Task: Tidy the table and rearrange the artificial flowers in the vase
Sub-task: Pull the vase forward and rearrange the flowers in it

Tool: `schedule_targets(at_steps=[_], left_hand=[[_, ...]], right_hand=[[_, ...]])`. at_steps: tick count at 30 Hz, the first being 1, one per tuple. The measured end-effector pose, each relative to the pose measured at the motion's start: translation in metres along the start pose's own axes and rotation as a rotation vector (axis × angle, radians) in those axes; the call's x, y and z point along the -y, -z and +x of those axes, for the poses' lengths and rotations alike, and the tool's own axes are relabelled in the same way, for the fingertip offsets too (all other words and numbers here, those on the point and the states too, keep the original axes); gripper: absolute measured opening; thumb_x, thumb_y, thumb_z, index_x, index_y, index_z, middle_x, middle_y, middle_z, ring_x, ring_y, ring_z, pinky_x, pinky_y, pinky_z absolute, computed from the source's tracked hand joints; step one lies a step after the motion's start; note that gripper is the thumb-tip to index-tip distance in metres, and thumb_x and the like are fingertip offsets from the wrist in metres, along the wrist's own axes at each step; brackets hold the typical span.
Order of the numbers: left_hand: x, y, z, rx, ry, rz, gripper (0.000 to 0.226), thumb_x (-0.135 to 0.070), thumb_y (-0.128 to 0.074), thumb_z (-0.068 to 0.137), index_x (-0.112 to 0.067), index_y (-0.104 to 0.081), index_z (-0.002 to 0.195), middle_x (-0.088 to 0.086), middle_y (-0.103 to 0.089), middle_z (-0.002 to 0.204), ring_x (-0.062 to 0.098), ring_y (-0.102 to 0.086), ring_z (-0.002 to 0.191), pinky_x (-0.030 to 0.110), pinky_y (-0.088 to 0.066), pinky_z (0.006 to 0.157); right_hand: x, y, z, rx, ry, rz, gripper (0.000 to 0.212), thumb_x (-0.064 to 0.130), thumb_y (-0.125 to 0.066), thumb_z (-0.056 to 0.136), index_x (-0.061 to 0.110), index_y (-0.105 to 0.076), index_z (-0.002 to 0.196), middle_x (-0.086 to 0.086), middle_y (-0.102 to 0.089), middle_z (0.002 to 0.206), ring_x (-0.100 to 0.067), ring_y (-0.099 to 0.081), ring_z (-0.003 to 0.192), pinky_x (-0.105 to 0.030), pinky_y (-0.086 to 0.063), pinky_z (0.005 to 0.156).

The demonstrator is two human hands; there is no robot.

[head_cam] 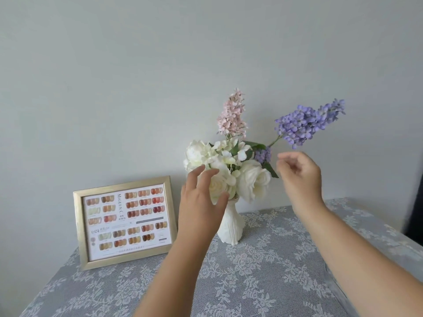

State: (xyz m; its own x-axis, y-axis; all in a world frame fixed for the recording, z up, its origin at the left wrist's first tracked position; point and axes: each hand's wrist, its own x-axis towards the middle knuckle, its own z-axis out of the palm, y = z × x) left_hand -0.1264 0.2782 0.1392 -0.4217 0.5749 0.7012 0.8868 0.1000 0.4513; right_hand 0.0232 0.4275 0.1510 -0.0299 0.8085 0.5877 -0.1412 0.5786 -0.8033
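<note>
Lace-patterned grey cloth (263,271) covers the table, and the white ribbed ceramic vase (231,227) stands on it toward the back, near the wall. Left of the vase leans a gold-framed nail colour chart (126,221). Above the vase's neck sit cream artificial roses (250,181), with a pink flower spike (232,113) rising upright and a purple lilac spray (307,122) leaning out to the right. The left hand (201,200) is spread wide in front of the vase, fingertips against the white blooms, grasping nothing. The right hand (299,177) hovers right of the vase below the purple spray, fingers loosely curled and empty.
</note>
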Motion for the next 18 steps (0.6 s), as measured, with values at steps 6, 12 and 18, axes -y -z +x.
schedule_targets(at_steps=[6, 12, 18], left_hand=[[-0.001, -0.002, -0.002, -0.022, 0.023, -0.038, 0.044, -0.020, -0.070, 0.088, -0.027, -0.058, 0.129, -0.001, -0.041, 0.146, 0.022, -0.043, 0.132, 0.030, -0.037, 0.101], [0.000, -0.003, -0.001, -0.051, 0.047, -0.047, 0.039, -0.013, -0.067, 0.089, -0.027, -0.062, 0.125, -0.001, -0.047, 0.141, 0.018, -0.044, 0.129, 0.024, -0.033, 0.096], [-0.001, -0.004, 0.003, -0.114, 0.014, -0.074, 0.026, -0.013, -0.065, 0.091, -0.024, -0.065, 0.114, -0.007, -0.060, 0.119, 0.016, -0.059, 0.104, 0.017, -0.033, 0.079]], right_hand=[[-0.008, -0.010, 0.046, 0.108, -0.246, 0.080, 0.036, 0.037, -0.071, 0.080, 0.026, -0.054, 0.110, 0.013, -0.062, 0.096, -0.003, -0.060, 0.086, -0.028, -0.048, 0.079], [0.019, -0.029, 0.097, 0.165, -0.126, -0.041, 0.020, 0.022, -0.065, 0.082, 0.003, -0.065, 0.088, -0.012, -0.070, 0.083, -0.021, -0.063, 0.070, -0.043, -0.055, 0.076], [0.056, -0.045, 0.114, 0.327, 0.068, -0.147, 0.025, 0.035, -0.053, 0.094, 0.029, -0.050, 0.118, 0.000, -0.070, 0.082, -0.015, -0.070, 0.063, -0.025, -0.057, 0.058]])
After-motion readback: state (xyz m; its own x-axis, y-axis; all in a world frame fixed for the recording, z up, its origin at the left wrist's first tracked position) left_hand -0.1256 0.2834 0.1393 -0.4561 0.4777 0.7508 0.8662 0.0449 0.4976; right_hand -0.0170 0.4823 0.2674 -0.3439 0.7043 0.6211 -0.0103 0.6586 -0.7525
